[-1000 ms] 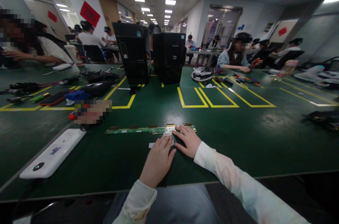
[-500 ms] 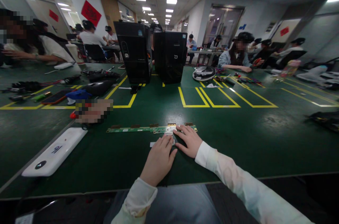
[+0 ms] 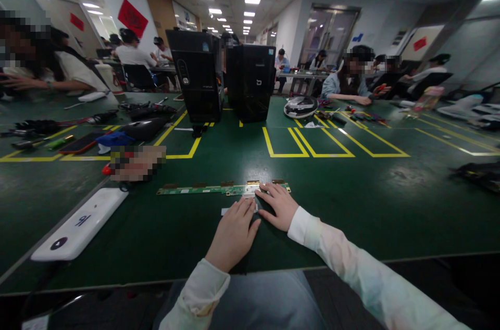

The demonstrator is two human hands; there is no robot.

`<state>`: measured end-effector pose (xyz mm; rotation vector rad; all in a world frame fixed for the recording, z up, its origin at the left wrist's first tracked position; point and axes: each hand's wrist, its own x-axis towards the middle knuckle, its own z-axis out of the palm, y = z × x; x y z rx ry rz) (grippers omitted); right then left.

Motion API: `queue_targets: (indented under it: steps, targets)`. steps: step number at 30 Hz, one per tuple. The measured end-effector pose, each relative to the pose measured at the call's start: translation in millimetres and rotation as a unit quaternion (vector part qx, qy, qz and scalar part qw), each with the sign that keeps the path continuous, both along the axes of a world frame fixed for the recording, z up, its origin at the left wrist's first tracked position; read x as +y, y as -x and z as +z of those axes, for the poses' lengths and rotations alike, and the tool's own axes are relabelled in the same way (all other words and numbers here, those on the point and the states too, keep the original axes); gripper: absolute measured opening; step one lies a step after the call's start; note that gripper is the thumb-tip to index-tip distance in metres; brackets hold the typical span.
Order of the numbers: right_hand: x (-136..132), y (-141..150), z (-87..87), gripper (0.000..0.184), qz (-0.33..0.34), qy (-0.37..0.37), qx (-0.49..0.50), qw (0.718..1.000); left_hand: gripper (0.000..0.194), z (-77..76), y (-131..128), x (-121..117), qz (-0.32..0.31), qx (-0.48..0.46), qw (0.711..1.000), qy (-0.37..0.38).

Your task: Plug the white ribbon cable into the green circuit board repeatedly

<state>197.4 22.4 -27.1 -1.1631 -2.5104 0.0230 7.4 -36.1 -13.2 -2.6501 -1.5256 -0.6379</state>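
Note:
A long, narrow green circuit board (image 3: pixel 195 190) lies crosswise on the green table, with several brown-gold tabs along its far edge. My right hand (image 3: pixel 279 207) rests flat over the board's right part, fingers spread and fingertips touching it. Close beside it, my left hand (image 3: pixel 234 233) has its fingers pressed together on a white flat cable (image 3: pixel 249 195) at the board's near edge. Another white end (image 3: pixel 224 212) of flat material sticks out left of those fingers. The fingertips hide most of the cable and where it meets the board.
To the left lie a white power bank (image 3: pixel 80 226) and a blurred-out object (image 3: pixel 138 163) with red parts. Two black computer towers (image 3: pixel 195 77) stand ahead. Tools and cables (image 3: pixel 144 111) cover the far left. Yellow tape (image 3: pixel 289 156) marks the table (image 3: pixel 351 205). Other people sit around.
The hands and the board stay nearly where they were; the view has shifted very slightly. The left wrist has edged a little to the left.

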Motion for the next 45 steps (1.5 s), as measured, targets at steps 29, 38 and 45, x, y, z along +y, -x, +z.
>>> queue_targets:
  steps: [29,38,45]
  targets:
    - [4,-2,-1.6,0.052,0.012,-0.007,0.007,1.000,0.043,5.5,5,5,-0.020,0.020,0.999,0.036]
    - [5,-3,-1.4,0.052,0.022,-0.008,0.012,1.000,0.047,8.0,2,3,0.011,0.018,0.999,0.031]
    - [4,-3,-2.8,0.053,0.014,0.000,0.005,1.000,0.045,4.0,3,4,-0.003,0.003,1.000,0.026]
